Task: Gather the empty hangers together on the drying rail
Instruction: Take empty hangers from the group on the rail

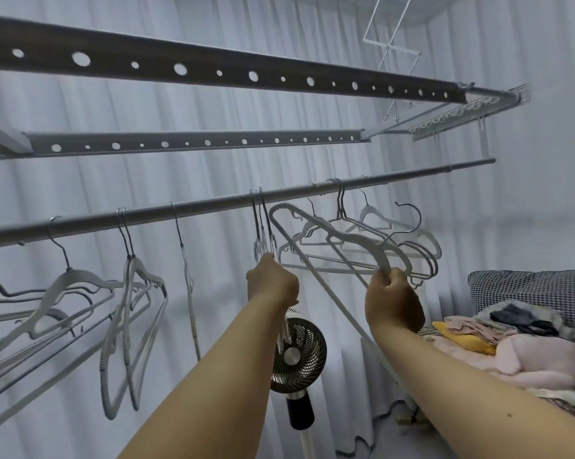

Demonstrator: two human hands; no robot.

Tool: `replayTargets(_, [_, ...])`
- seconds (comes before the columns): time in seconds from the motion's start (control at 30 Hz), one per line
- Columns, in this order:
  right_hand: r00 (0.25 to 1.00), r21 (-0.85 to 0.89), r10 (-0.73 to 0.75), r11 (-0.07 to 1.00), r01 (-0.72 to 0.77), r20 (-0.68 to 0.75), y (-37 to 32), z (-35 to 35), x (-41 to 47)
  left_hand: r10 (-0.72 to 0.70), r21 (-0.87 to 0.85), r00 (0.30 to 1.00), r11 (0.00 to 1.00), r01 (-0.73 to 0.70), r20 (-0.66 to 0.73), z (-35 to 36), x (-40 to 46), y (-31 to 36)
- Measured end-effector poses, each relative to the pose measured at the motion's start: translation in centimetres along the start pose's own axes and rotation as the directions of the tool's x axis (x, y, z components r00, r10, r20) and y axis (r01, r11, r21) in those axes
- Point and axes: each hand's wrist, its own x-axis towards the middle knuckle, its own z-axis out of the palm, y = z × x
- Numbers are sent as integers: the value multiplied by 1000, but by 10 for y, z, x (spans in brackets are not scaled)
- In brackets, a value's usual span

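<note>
My left hand (272, 281) is gripping hangers (263, 226) on the rail (180, 208), mid-frame; my right hand (393, 298) is gripping 1 loose hanger (355, 240).

A home laundry corner is shown: a ceiling drying rack (213, 71) above the hands, curtains (527, 193) behind, folded clothes (498, 349) at right.

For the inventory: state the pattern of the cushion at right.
Small black-and-white check on the cushion, clearest in the head view.
</note>
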Motion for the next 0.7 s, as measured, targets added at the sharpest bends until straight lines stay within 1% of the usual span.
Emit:
replayTargets(0.1, [997,-67,-30,997,34,65,-3,3,-6,1,40,999,999,0,-36,-2,-1,5])
replayTargets(0.2, [981,-105,-47,992,68,188,-19,8,-2,-20,72,998,997,24,-68,-4,-5,8])
replayTargets(0.27, [949,-98,-63,990,97,308,-36,14,3,-45,83,995,995,53,-94,-7,-6,9])
replayTargets(0.33, [902,-46,-71,994,100,425,-57,20,7,-63,95,991,993,75,-120,-10,-7,9])
replayTargets(0.4, [842,41,-71,998,57,536,-76,27,11,-71,98,989,992,84,-134,-14,-9,8])
replayTargets(0.47, [774,94,-35,995,-31,632,-95,33,13,-66,100,987,992,81,-147,-18,-12,8])
replayTargets(0.57, [704,215,-79,971,-108,705,-118,41,17,-60,121,986,990,79,-155,-26,-19,9])
replayTargets(0.6, [684,189,-86,979,-76,724,-126,44,17,-65,129,985,988,86,-157,-30,-21,10])
replayTargets(0.63, [692,156,-32,981,-118,721,-134,44,15,-75,131,984,987,98,-164,-32,-23,10])
replayTargets(0.67, [672,56,-6,997,-53,741,-143,44,9,-80,133,982,986,103,-169,-35,-23,9])
replayTargets(0.7, [677,-108,-102,959,262,729,-146,49,3,-82,135,982,985,106,-170,-37,-24,8])
